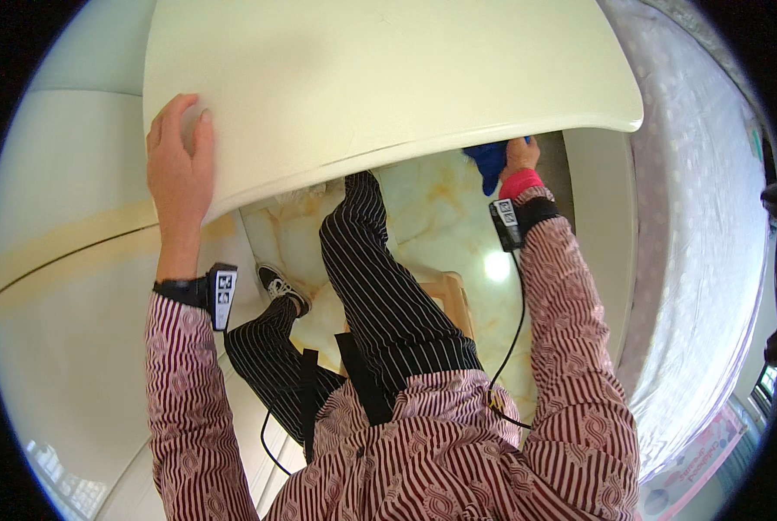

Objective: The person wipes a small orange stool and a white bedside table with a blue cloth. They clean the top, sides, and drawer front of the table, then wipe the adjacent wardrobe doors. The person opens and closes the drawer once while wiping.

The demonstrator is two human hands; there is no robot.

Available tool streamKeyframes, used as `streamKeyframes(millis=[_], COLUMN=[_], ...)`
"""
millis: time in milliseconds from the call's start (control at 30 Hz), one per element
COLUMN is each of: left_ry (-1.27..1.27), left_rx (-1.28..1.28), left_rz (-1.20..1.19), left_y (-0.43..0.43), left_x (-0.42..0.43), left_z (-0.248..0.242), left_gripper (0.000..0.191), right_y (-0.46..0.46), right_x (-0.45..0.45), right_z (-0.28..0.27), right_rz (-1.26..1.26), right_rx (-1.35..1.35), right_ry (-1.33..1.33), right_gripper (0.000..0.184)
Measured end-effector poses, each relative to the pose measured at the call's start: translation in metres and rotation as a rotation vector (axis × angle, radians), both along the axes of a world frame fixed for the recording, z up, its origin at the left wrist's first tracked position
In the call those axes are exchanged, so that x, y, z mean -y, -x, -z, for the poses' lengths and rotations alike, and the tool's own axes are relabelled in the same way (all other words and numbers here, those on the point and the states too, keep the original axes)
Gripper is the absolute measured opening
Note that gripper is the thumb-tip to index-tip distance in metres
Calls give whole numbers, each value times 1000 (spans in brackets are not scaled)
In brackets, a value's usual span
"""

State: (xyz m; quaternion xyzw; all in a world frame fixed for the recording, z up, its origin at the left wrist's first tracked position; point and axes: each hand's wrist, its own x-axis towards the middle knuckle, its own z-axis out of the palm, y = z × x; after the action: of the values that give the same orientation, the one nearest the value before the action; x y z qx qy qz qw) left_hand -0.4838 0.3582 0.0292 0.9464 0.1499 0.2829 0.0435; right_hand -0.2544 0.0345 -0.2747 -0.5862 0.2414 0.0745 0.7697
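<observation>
A large cream-coloured panel with a smooth surface and curved edge (388,71) spans the top of the view. My left hand (181,159) rests at its left edge, thumb and fingers apart, holding nothing. On the right, below the panel's front edge, my right hand (522,156) grips a dark blue cloth (489,163); its fingertips and part of the cloth are hidden by the panel. Both wrists wear black straps with small devices, and a pink cuff shows at the right wrist.
A bed or mattress with a whitish, shiny cover (694,228) stands to the right. Below me are a marble-patterned floor (440,228) and a beige plastic stool (457,299). Smooth white panels (69,247) line the left side. Black cables hang from the wrist devices.
</observation>
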Motion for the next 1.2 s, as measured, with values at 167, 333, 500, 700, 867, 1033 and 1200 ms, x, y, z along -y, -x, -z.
streamKeyframes(millis=[167,333,500,700,867,1033,1200], left_ry=[6,31,49,119,44,-52,-222], left_rx=[-65,-127,-150,-153,-220,-184,-196], left_rz=[-9,-7,-6,13,-4,37,65], left_y=[-1,-11,-6,10,24,26,19], left_x=[4,6,1,-5,-15,-45,-59], left_z=[-11,-26,-32,-36,-40,-29,-12], left_gripper=[30,30,30,32,33,31,26], right_y=[10,58,116,89,74,68,57], right_x=[-41,-74,-109,-80,-20,3,29], right_z=[74,97,85,56,7,-47,-85], right_rz=[188,237,247,218,227,243,193], right_rx=[-106,-267,-400,-375,-450,-318,-158], right_ry=[-84,-138,-236,-317,-513,-413,-413], right_gripper=[55,51,47,43,36,32,30])
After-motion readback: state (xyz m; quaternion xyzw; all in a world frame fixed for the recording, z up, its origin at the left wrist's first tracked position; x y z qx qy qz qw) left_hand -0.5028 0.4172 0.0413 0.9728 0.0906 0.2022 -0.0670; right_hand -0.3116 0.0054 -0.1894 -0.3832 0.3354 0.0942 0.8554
